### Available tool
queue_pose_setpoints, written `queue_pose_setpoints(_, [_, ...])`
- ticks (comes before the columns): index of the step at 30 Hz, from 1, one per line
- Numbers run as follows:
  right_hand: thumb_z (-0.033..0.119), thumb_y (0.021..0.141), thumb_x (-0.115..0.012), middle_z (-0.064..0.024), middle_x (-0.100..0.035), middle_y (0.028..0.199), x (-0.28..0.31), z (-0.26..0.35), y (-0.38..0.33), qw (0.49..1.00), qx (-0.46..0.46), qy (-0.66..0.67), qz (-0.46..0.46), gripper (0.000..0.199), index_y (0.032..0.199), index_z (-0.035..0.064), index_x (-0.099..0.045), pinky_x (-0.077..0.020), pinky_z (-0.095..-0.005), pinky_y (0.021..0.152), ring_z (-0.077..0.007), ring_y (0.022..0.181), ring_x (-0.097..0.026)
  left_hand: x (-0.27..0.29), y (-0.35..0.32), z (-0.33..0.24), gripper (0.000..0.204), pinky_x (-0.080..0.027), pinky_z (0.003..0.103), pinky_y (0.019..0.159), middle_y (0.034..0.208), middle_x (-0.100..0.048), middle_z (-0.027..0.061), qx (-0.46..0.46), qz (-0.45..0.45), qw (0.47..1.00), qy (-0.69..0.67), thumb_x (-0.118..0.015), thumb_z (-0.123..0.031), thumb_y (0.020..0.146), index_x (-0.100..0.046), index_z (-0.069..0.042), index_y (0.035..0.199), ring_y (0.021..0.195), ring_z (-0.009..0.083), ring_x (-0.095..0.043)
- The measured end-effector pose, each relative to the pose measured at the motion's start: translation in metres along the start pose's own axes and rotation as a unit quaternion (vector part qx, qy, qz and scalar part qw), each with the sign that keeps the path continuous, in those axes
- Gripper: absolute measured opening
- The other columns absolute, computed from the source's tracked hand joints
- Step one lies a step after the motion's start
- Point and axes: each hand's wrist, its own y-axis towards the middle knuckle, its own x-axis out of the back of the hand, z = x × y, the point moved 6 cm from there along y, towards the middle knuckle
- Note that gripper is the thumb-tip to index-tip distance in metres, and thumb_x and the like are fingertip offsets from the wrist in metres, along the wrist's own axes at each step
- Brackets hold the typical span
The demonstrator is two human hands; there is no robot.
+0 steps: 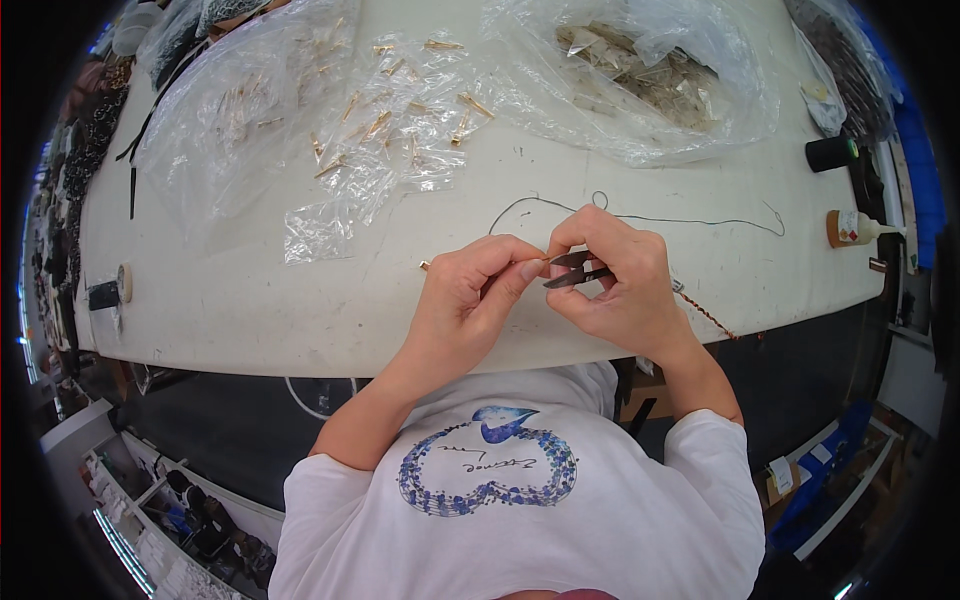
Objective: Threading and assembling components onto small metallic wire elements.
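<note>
My right hand (625,275) grips a pair of dark-bladed thread snips (575,272), with the blades apart and pointing left. A twisted brown cord (707,312) trails out behind that hand. My left hand (475,290) is closed in a pinch at the blade tips; a tiny orange-gold end shows at its fingertips, but the rest is hidden. A small gold piece (424,265) shows just beside the left hand's outer edge; whether it is held cannot be seen. Beyond both hands, a dark thread (690,219) lies across the white table, with a small loop in it.
Several gold-coloured pieces in clear wrappers (400,110) lie at the far middle. Large clear plastic bags (240,120) with more pieces stand far left and far right. A black thread spool (832,153) and a squeeze bottle (850,229) sit at right, a tape roll (124,283) at left.
</note>
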Motion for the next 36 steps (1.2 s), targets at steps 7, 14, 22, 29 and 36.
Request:
queue_pose_setpoints(7, [-0.007, 0.064, -0.066, 0.0037, -0.059, 0.069, 0.005, 0.001, 0.003, 0.999, -0.042, 0.011, 0.004, 0.025, 0.082, 0.0076, -0.058, -0.0348, -0.0178, 0.045, -0.0019, 0.057, -0.053, 0.004, 0.001, -0.009, 0.011, -0.04, 0.027, 0.059, 0.078, -0.066, 0.0045, -0.054, -0.01, 0.993, 0.107, -0.061, -0.006, 0.093, -0.069, -0.003, 0.098, 0.069, 0.0126, -0.054])
queue_pose_setpoints(14, [-0.001, 0.064, -0.073, -0.0018, -0.063, 0.077, 0.006, 0.004, 0.003, 0.997, 0.026, -0.07, 0.018, 0.026, 0.084, 0.0078, -0.059, -0.0487, -0.0265, 0.051, -0.0147, 0.058, -0.063, 0.022, -0.001, -0.036, 0.027, -0.046, 0.019, 0.07, 0.111, -0.066, 0.011, -0.011, -0.045, 0.992, 0.119, -0.058, -0.001, 0.092, -0.064, -0.001, 0.119, 0.08, 0.0061, -0.058])
queue_pose_setpoints(22, [0.004, 0.063, -0.078, -0.0001, -0.063, 0.073, 0.001, 0.011, 0.001, 0.992, 0.055, -0.111, 0.026, 0.029, 0.085, 0.0105, -0.06, -0.0455, -0.0282, 0.048, -0.0162, 0.057, -0.064, 0.003, 0.0, 0.004, 0.018, -0.054, 0.025, 0.079, 0.101, -0.069, 0.0098, 0.071, 0.028, 0.983, -0.166, -0.059, -0.002, 0.095, -0.061, 0.006, 0.112, 0.09, 0.0116, -0.066])
queue_pose_setpoints(29, [0.002, 0.065, -0.076, -0.0016, -0.064, 0.07, -0.001, 0.007, 0.001, 0.996, 0.027, -0.072, 0.037, 0.027, 0.085, 0.0088, -0.059, -0.0465, -0.0277, 0.05, -0.0156, 0.059, -0.064, 0.009, 0.0, -0.001, 0.013, -0.054, 0.023, 0.075, 0.092, -0.069, 0.0069, 0.051, 0.01, 0.996, -0.076, -0.064, -0.005, 0.093, -0.065, 0.004, 0.103, 0.083, 0.0102, -0.065])
queue_pose_setpoints(36, [0.004, 0.079, -0.072, -0.002, -0.052, 0.063, 0.011, -0.01, 0.001, 0.991, -0.131, 0.029, -0.007, 0.018, 0.09, 0.0057, -0.057, -0.0392, -0.0228, 0.051, -0.0095, 0.052, -0.048, 0.013, -0.001, 0.006, 0.013, -0.055, 0.023, 0.074, 0.089, -0.069, 0.0069, 0.095, -0.01, 0.982, -0.162, -0.064, -0.007, 0.093, -0.066, 0.004, 0.101, 0.08, 0.0101, -0.066])
